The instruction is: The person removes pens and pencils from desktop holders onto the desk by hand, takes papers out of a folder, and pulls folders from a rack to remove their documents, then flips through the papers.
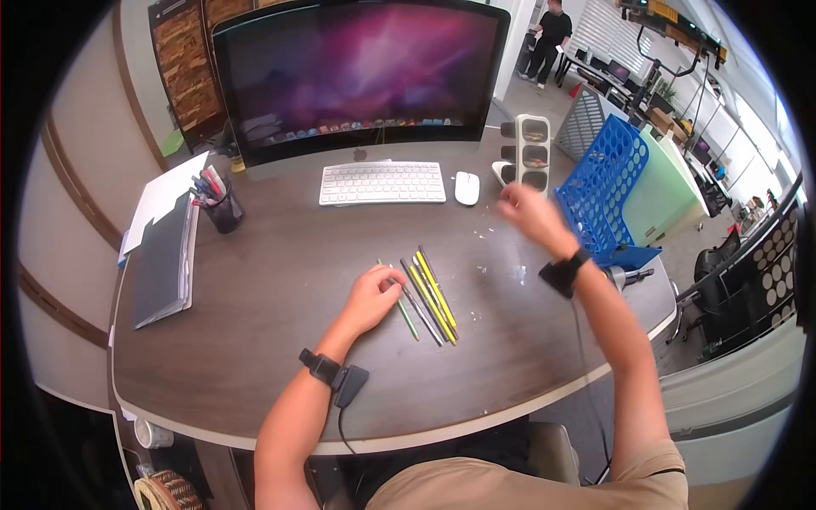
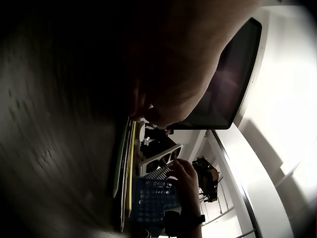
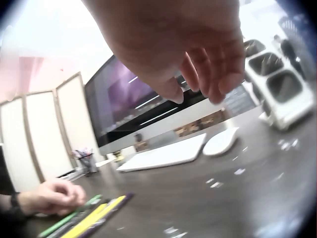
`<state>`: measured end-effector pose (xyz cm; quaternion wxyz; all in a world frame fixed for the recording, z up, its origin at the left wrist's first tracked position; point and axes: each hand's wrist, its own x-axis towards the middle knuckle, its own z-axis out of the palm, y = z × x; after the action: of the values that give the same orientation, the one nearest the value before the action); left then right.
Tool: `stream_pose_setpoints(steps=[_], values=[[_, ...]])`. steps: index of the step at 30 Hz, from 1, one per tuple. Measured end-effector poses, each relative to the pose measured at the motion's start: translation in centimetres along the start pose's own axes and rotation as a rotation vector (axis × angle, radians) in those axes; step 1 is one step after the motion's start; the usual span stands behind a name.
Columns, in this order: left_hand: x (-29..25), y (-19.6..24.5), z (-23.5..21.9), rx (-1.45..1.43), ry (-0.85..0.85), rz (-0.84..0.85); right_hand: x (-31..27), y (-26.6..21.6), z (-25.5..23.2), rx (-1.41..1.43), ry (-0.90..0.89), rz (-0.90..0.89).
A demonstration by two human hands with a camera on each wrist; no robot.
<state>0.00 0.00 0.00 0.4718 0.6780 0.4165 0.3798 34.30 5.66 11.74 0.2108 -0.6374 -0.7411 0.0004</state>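
So the left hand (image 1: pixel 371 297) rests on the row of pencils (image 1: pixel 429 296) lying side by side mid-surface (image 1: pixel 255 340), fingers curled onto the green pencil (image 1: pixel 399 308) at the left edge; the right hand (image 1: pixel 531 214) hovers in the air near the white desk organizer (image 1: pixel 531 153), fingers loosely spread, holding nothing; my guess is a nudge from that left hand could roll the pencils out of line, since they're round and loose; no readable brand or writing anywhere, the monitor (image 1: pixel 361 72) icons are too small.
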Motion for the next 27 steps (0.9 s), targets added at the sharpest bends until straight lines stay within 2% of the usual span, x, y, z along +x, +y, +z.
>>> stream_pose_setpoints(steps=[1, 2, 3, 5, 6, 8, 9, 13, 16, 22, 27], values=[[0.0, -0.2, 0.0, -0.001, 0.002, 0.003, 1.5, 1.0, -1.3, -0.029, 0.080, 0.061], [0.1, -0.3, 0.0, 0.018, 0.007, 0.046, 3.3, 4.5, -1.3, -0.123, 0.182, -0.021], [0.1, -0.4, -0.1, 0.037, 0.013, 0.085, 4.1, 6.5, -1.8, -0.132, 0.230, -0.026], [0.0, -0.3, -0.2, 0.036, 0.023, 0.079, 5.6, 9.5, -1.7, -0.123, 0.219, 0.101], [0.1, -0.3, -0.1, 0.035, 0.025, 0.071, 6.1, 10.7, -1.2, -0.120, 0.217, 0.093], [0.2, -0.6, -0.1, 0.013, 0.029, 0.061, 6.7, 12.6, -0.1, -0.066, 0.191, 0.243], [0.2, -0.7, -0.1, -0.008, 0.024, 0.052, 7.0, 13.3, 0.4, -0.062, 0.187, 0.242], [0.2, -0.3, -0.1, -0.058, 0.028, 0.007, 8.7, 14.0, 2.2, 0.004, 0.219, 0.198], [0.1, -0.2, 0.0, -0.091, 0.016, -0.030, 9.3, 14.5, 2.6, 0.058, 0.314, 0.161], [0.2, -0.3, 0.1, -0.124, 0.007, -0.033, 9.4, 15.0, 2.5, 0.174, 0.300, 0.026], [0.2, -0.1, 0.0, -0.130, 0.010, -0.058, 9.6, 15.1, 2.2, 0.104, 0.308, 0.005]])
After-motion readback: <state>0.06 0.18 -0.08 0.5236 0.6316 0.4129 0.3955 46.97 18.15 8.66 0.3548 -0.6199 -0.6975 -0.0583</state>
